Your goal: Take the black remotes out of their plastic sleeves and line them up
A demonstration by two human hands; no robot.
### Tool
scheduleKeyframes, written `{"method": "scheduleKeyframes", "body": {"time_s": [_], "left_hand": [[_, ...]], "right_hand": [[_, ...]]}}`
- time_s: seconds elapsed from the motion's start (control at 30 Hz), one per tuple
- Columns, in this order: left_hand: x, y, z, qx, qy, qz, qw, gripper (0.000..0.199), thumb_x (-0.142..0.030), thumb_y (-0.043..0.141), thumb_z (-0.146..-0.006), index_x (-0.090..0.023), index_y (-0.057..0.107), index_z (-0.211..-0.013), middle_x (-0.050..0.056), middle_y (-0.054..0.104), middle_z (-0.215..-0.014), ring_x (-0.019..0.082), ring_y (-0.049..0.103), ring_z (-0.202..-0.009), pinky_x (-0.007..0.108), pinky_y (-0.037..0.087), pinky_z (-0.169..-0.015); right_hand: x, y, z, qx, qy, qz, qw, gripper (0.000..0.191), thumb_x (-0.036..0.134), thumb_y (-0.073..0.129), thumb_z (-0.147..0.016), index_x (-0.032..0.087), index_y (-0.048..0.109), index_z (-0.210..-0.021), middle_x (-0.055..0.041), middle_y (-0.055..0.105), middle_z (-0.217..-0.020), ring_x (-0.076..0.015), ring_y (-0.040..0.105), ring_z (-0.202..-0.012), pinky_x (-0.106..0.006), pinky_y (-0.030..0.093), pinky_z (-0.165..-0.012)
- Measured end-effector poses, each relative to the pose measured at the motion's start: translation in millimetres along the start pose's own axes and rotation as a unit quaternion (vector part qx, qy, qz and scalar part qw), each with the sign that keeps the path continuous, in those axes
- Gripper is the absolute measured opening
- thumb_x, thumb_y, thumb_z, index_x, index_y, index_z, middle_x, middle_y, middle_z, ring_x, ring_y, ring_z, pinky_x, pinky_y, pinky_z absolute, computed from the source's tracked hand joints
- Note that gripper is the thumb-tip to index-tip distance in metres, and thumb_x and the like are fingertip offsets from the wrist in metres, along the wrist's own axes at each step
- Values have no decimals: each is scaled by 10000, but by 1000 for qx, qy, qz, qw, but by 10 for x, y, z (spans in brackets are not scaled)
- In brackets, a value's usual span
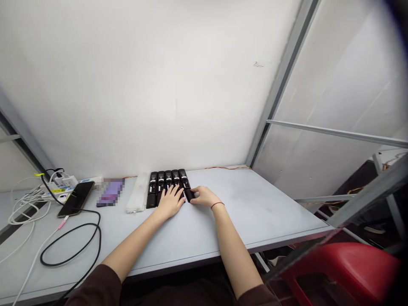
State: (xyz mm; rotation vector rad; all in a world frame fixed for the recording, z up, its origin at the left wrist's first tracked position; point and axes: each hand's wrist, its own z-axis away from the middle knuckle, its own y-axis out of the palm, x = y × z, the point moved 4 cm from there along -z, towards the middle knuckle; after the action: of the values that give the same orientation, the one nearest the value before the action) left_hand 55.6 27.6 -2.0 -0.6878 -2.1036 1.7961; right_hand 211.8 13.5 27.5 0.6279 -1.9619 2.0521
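Several black remote-like devices lie side by side in a row at the back middle of the table, with small white labels on them. My left hand rests flat over the lower part of the middle ones, fingers spread. At the right end of the row, my right hand has its thumb and fingers round the lower end of the rightmost black device. Just left of the row lies a stack of clear plastic sleeves.
A phone, a pixelated purple item, a power strip and tangled white and black cables occupy the left of the table. A red stool stands at the lower right, beside a metal frame.
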Motion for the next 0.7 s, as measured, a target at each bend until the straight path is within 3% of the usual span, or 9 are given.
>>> {"method": "scheduleKeyframes", "body": {"time_s": [0.2,0.37,0.43,0.53,0.6,0.7], "left_hand": [[-12,58,43,15,10,11,1000,496,-461,260,-924,-263,395,-1359,38,312,-1474,245,232,-1365,486,227,-1081],[77,-206,-7,10,72,60,996,525,-466,244,-928,-225,362,-1378,61,298,-1479,217,255,-1359,425,261,-1080],[278,-399,-63,-33,64,75,995,500,-399,227,-941,-191,367,-1373,72,356,-1449,187,294,-1341,362,262,-1085],[806,-613,-145,-85,-2,60,995,470,-312,218,-938,-163,393,-1348,70,443,-1389,155,376,-1287,290,271,-1080],[1229,-645,-169,-89,-60,22,994,462,-244,225,-922,-110,430,-1314,102,461,-1368,167,392,-1273,284,254,-1087],[1751,-546,-165,-61,-106,-3,992,447,-176,269,-892,-79,451,-1288,133,453,-1367,183,393,-1273,295,257,-1083]], "right_hand": [[0,58,-36,-24,-23,-19,999,334,279,666,-679,139,680,-982,-79,680,-961,-181,607,-850,-227,420,-718],[50,52,-28,-50,-18,13,999,465,356,688,-688,154,620,-1101,-110,627,-1057,-229,575,-960,-286,424,-817],[180,23,6,-98,-27,40,994,474,369,637,-752,154,570,-1169,-134,585,-1125,-255,531,-1042,-336,400,-885],[580,67,94,-155,-100,82,980,363,305,551,-825,146,557,-1152,-139,571,-1135,-263,506,-1062,-371,390,-910],[954,201,159,-150,-197,96,964,364,289,550,-824,136,540,-1155,-146,560,-1148,-267,488,-1084,-375,392,-912],[1481,490,199,-123,-319,111,933,562,338,603,-789,99,423,-1264,-170,519,-1202,-278,462,-1118,-384,401,-900]]}}
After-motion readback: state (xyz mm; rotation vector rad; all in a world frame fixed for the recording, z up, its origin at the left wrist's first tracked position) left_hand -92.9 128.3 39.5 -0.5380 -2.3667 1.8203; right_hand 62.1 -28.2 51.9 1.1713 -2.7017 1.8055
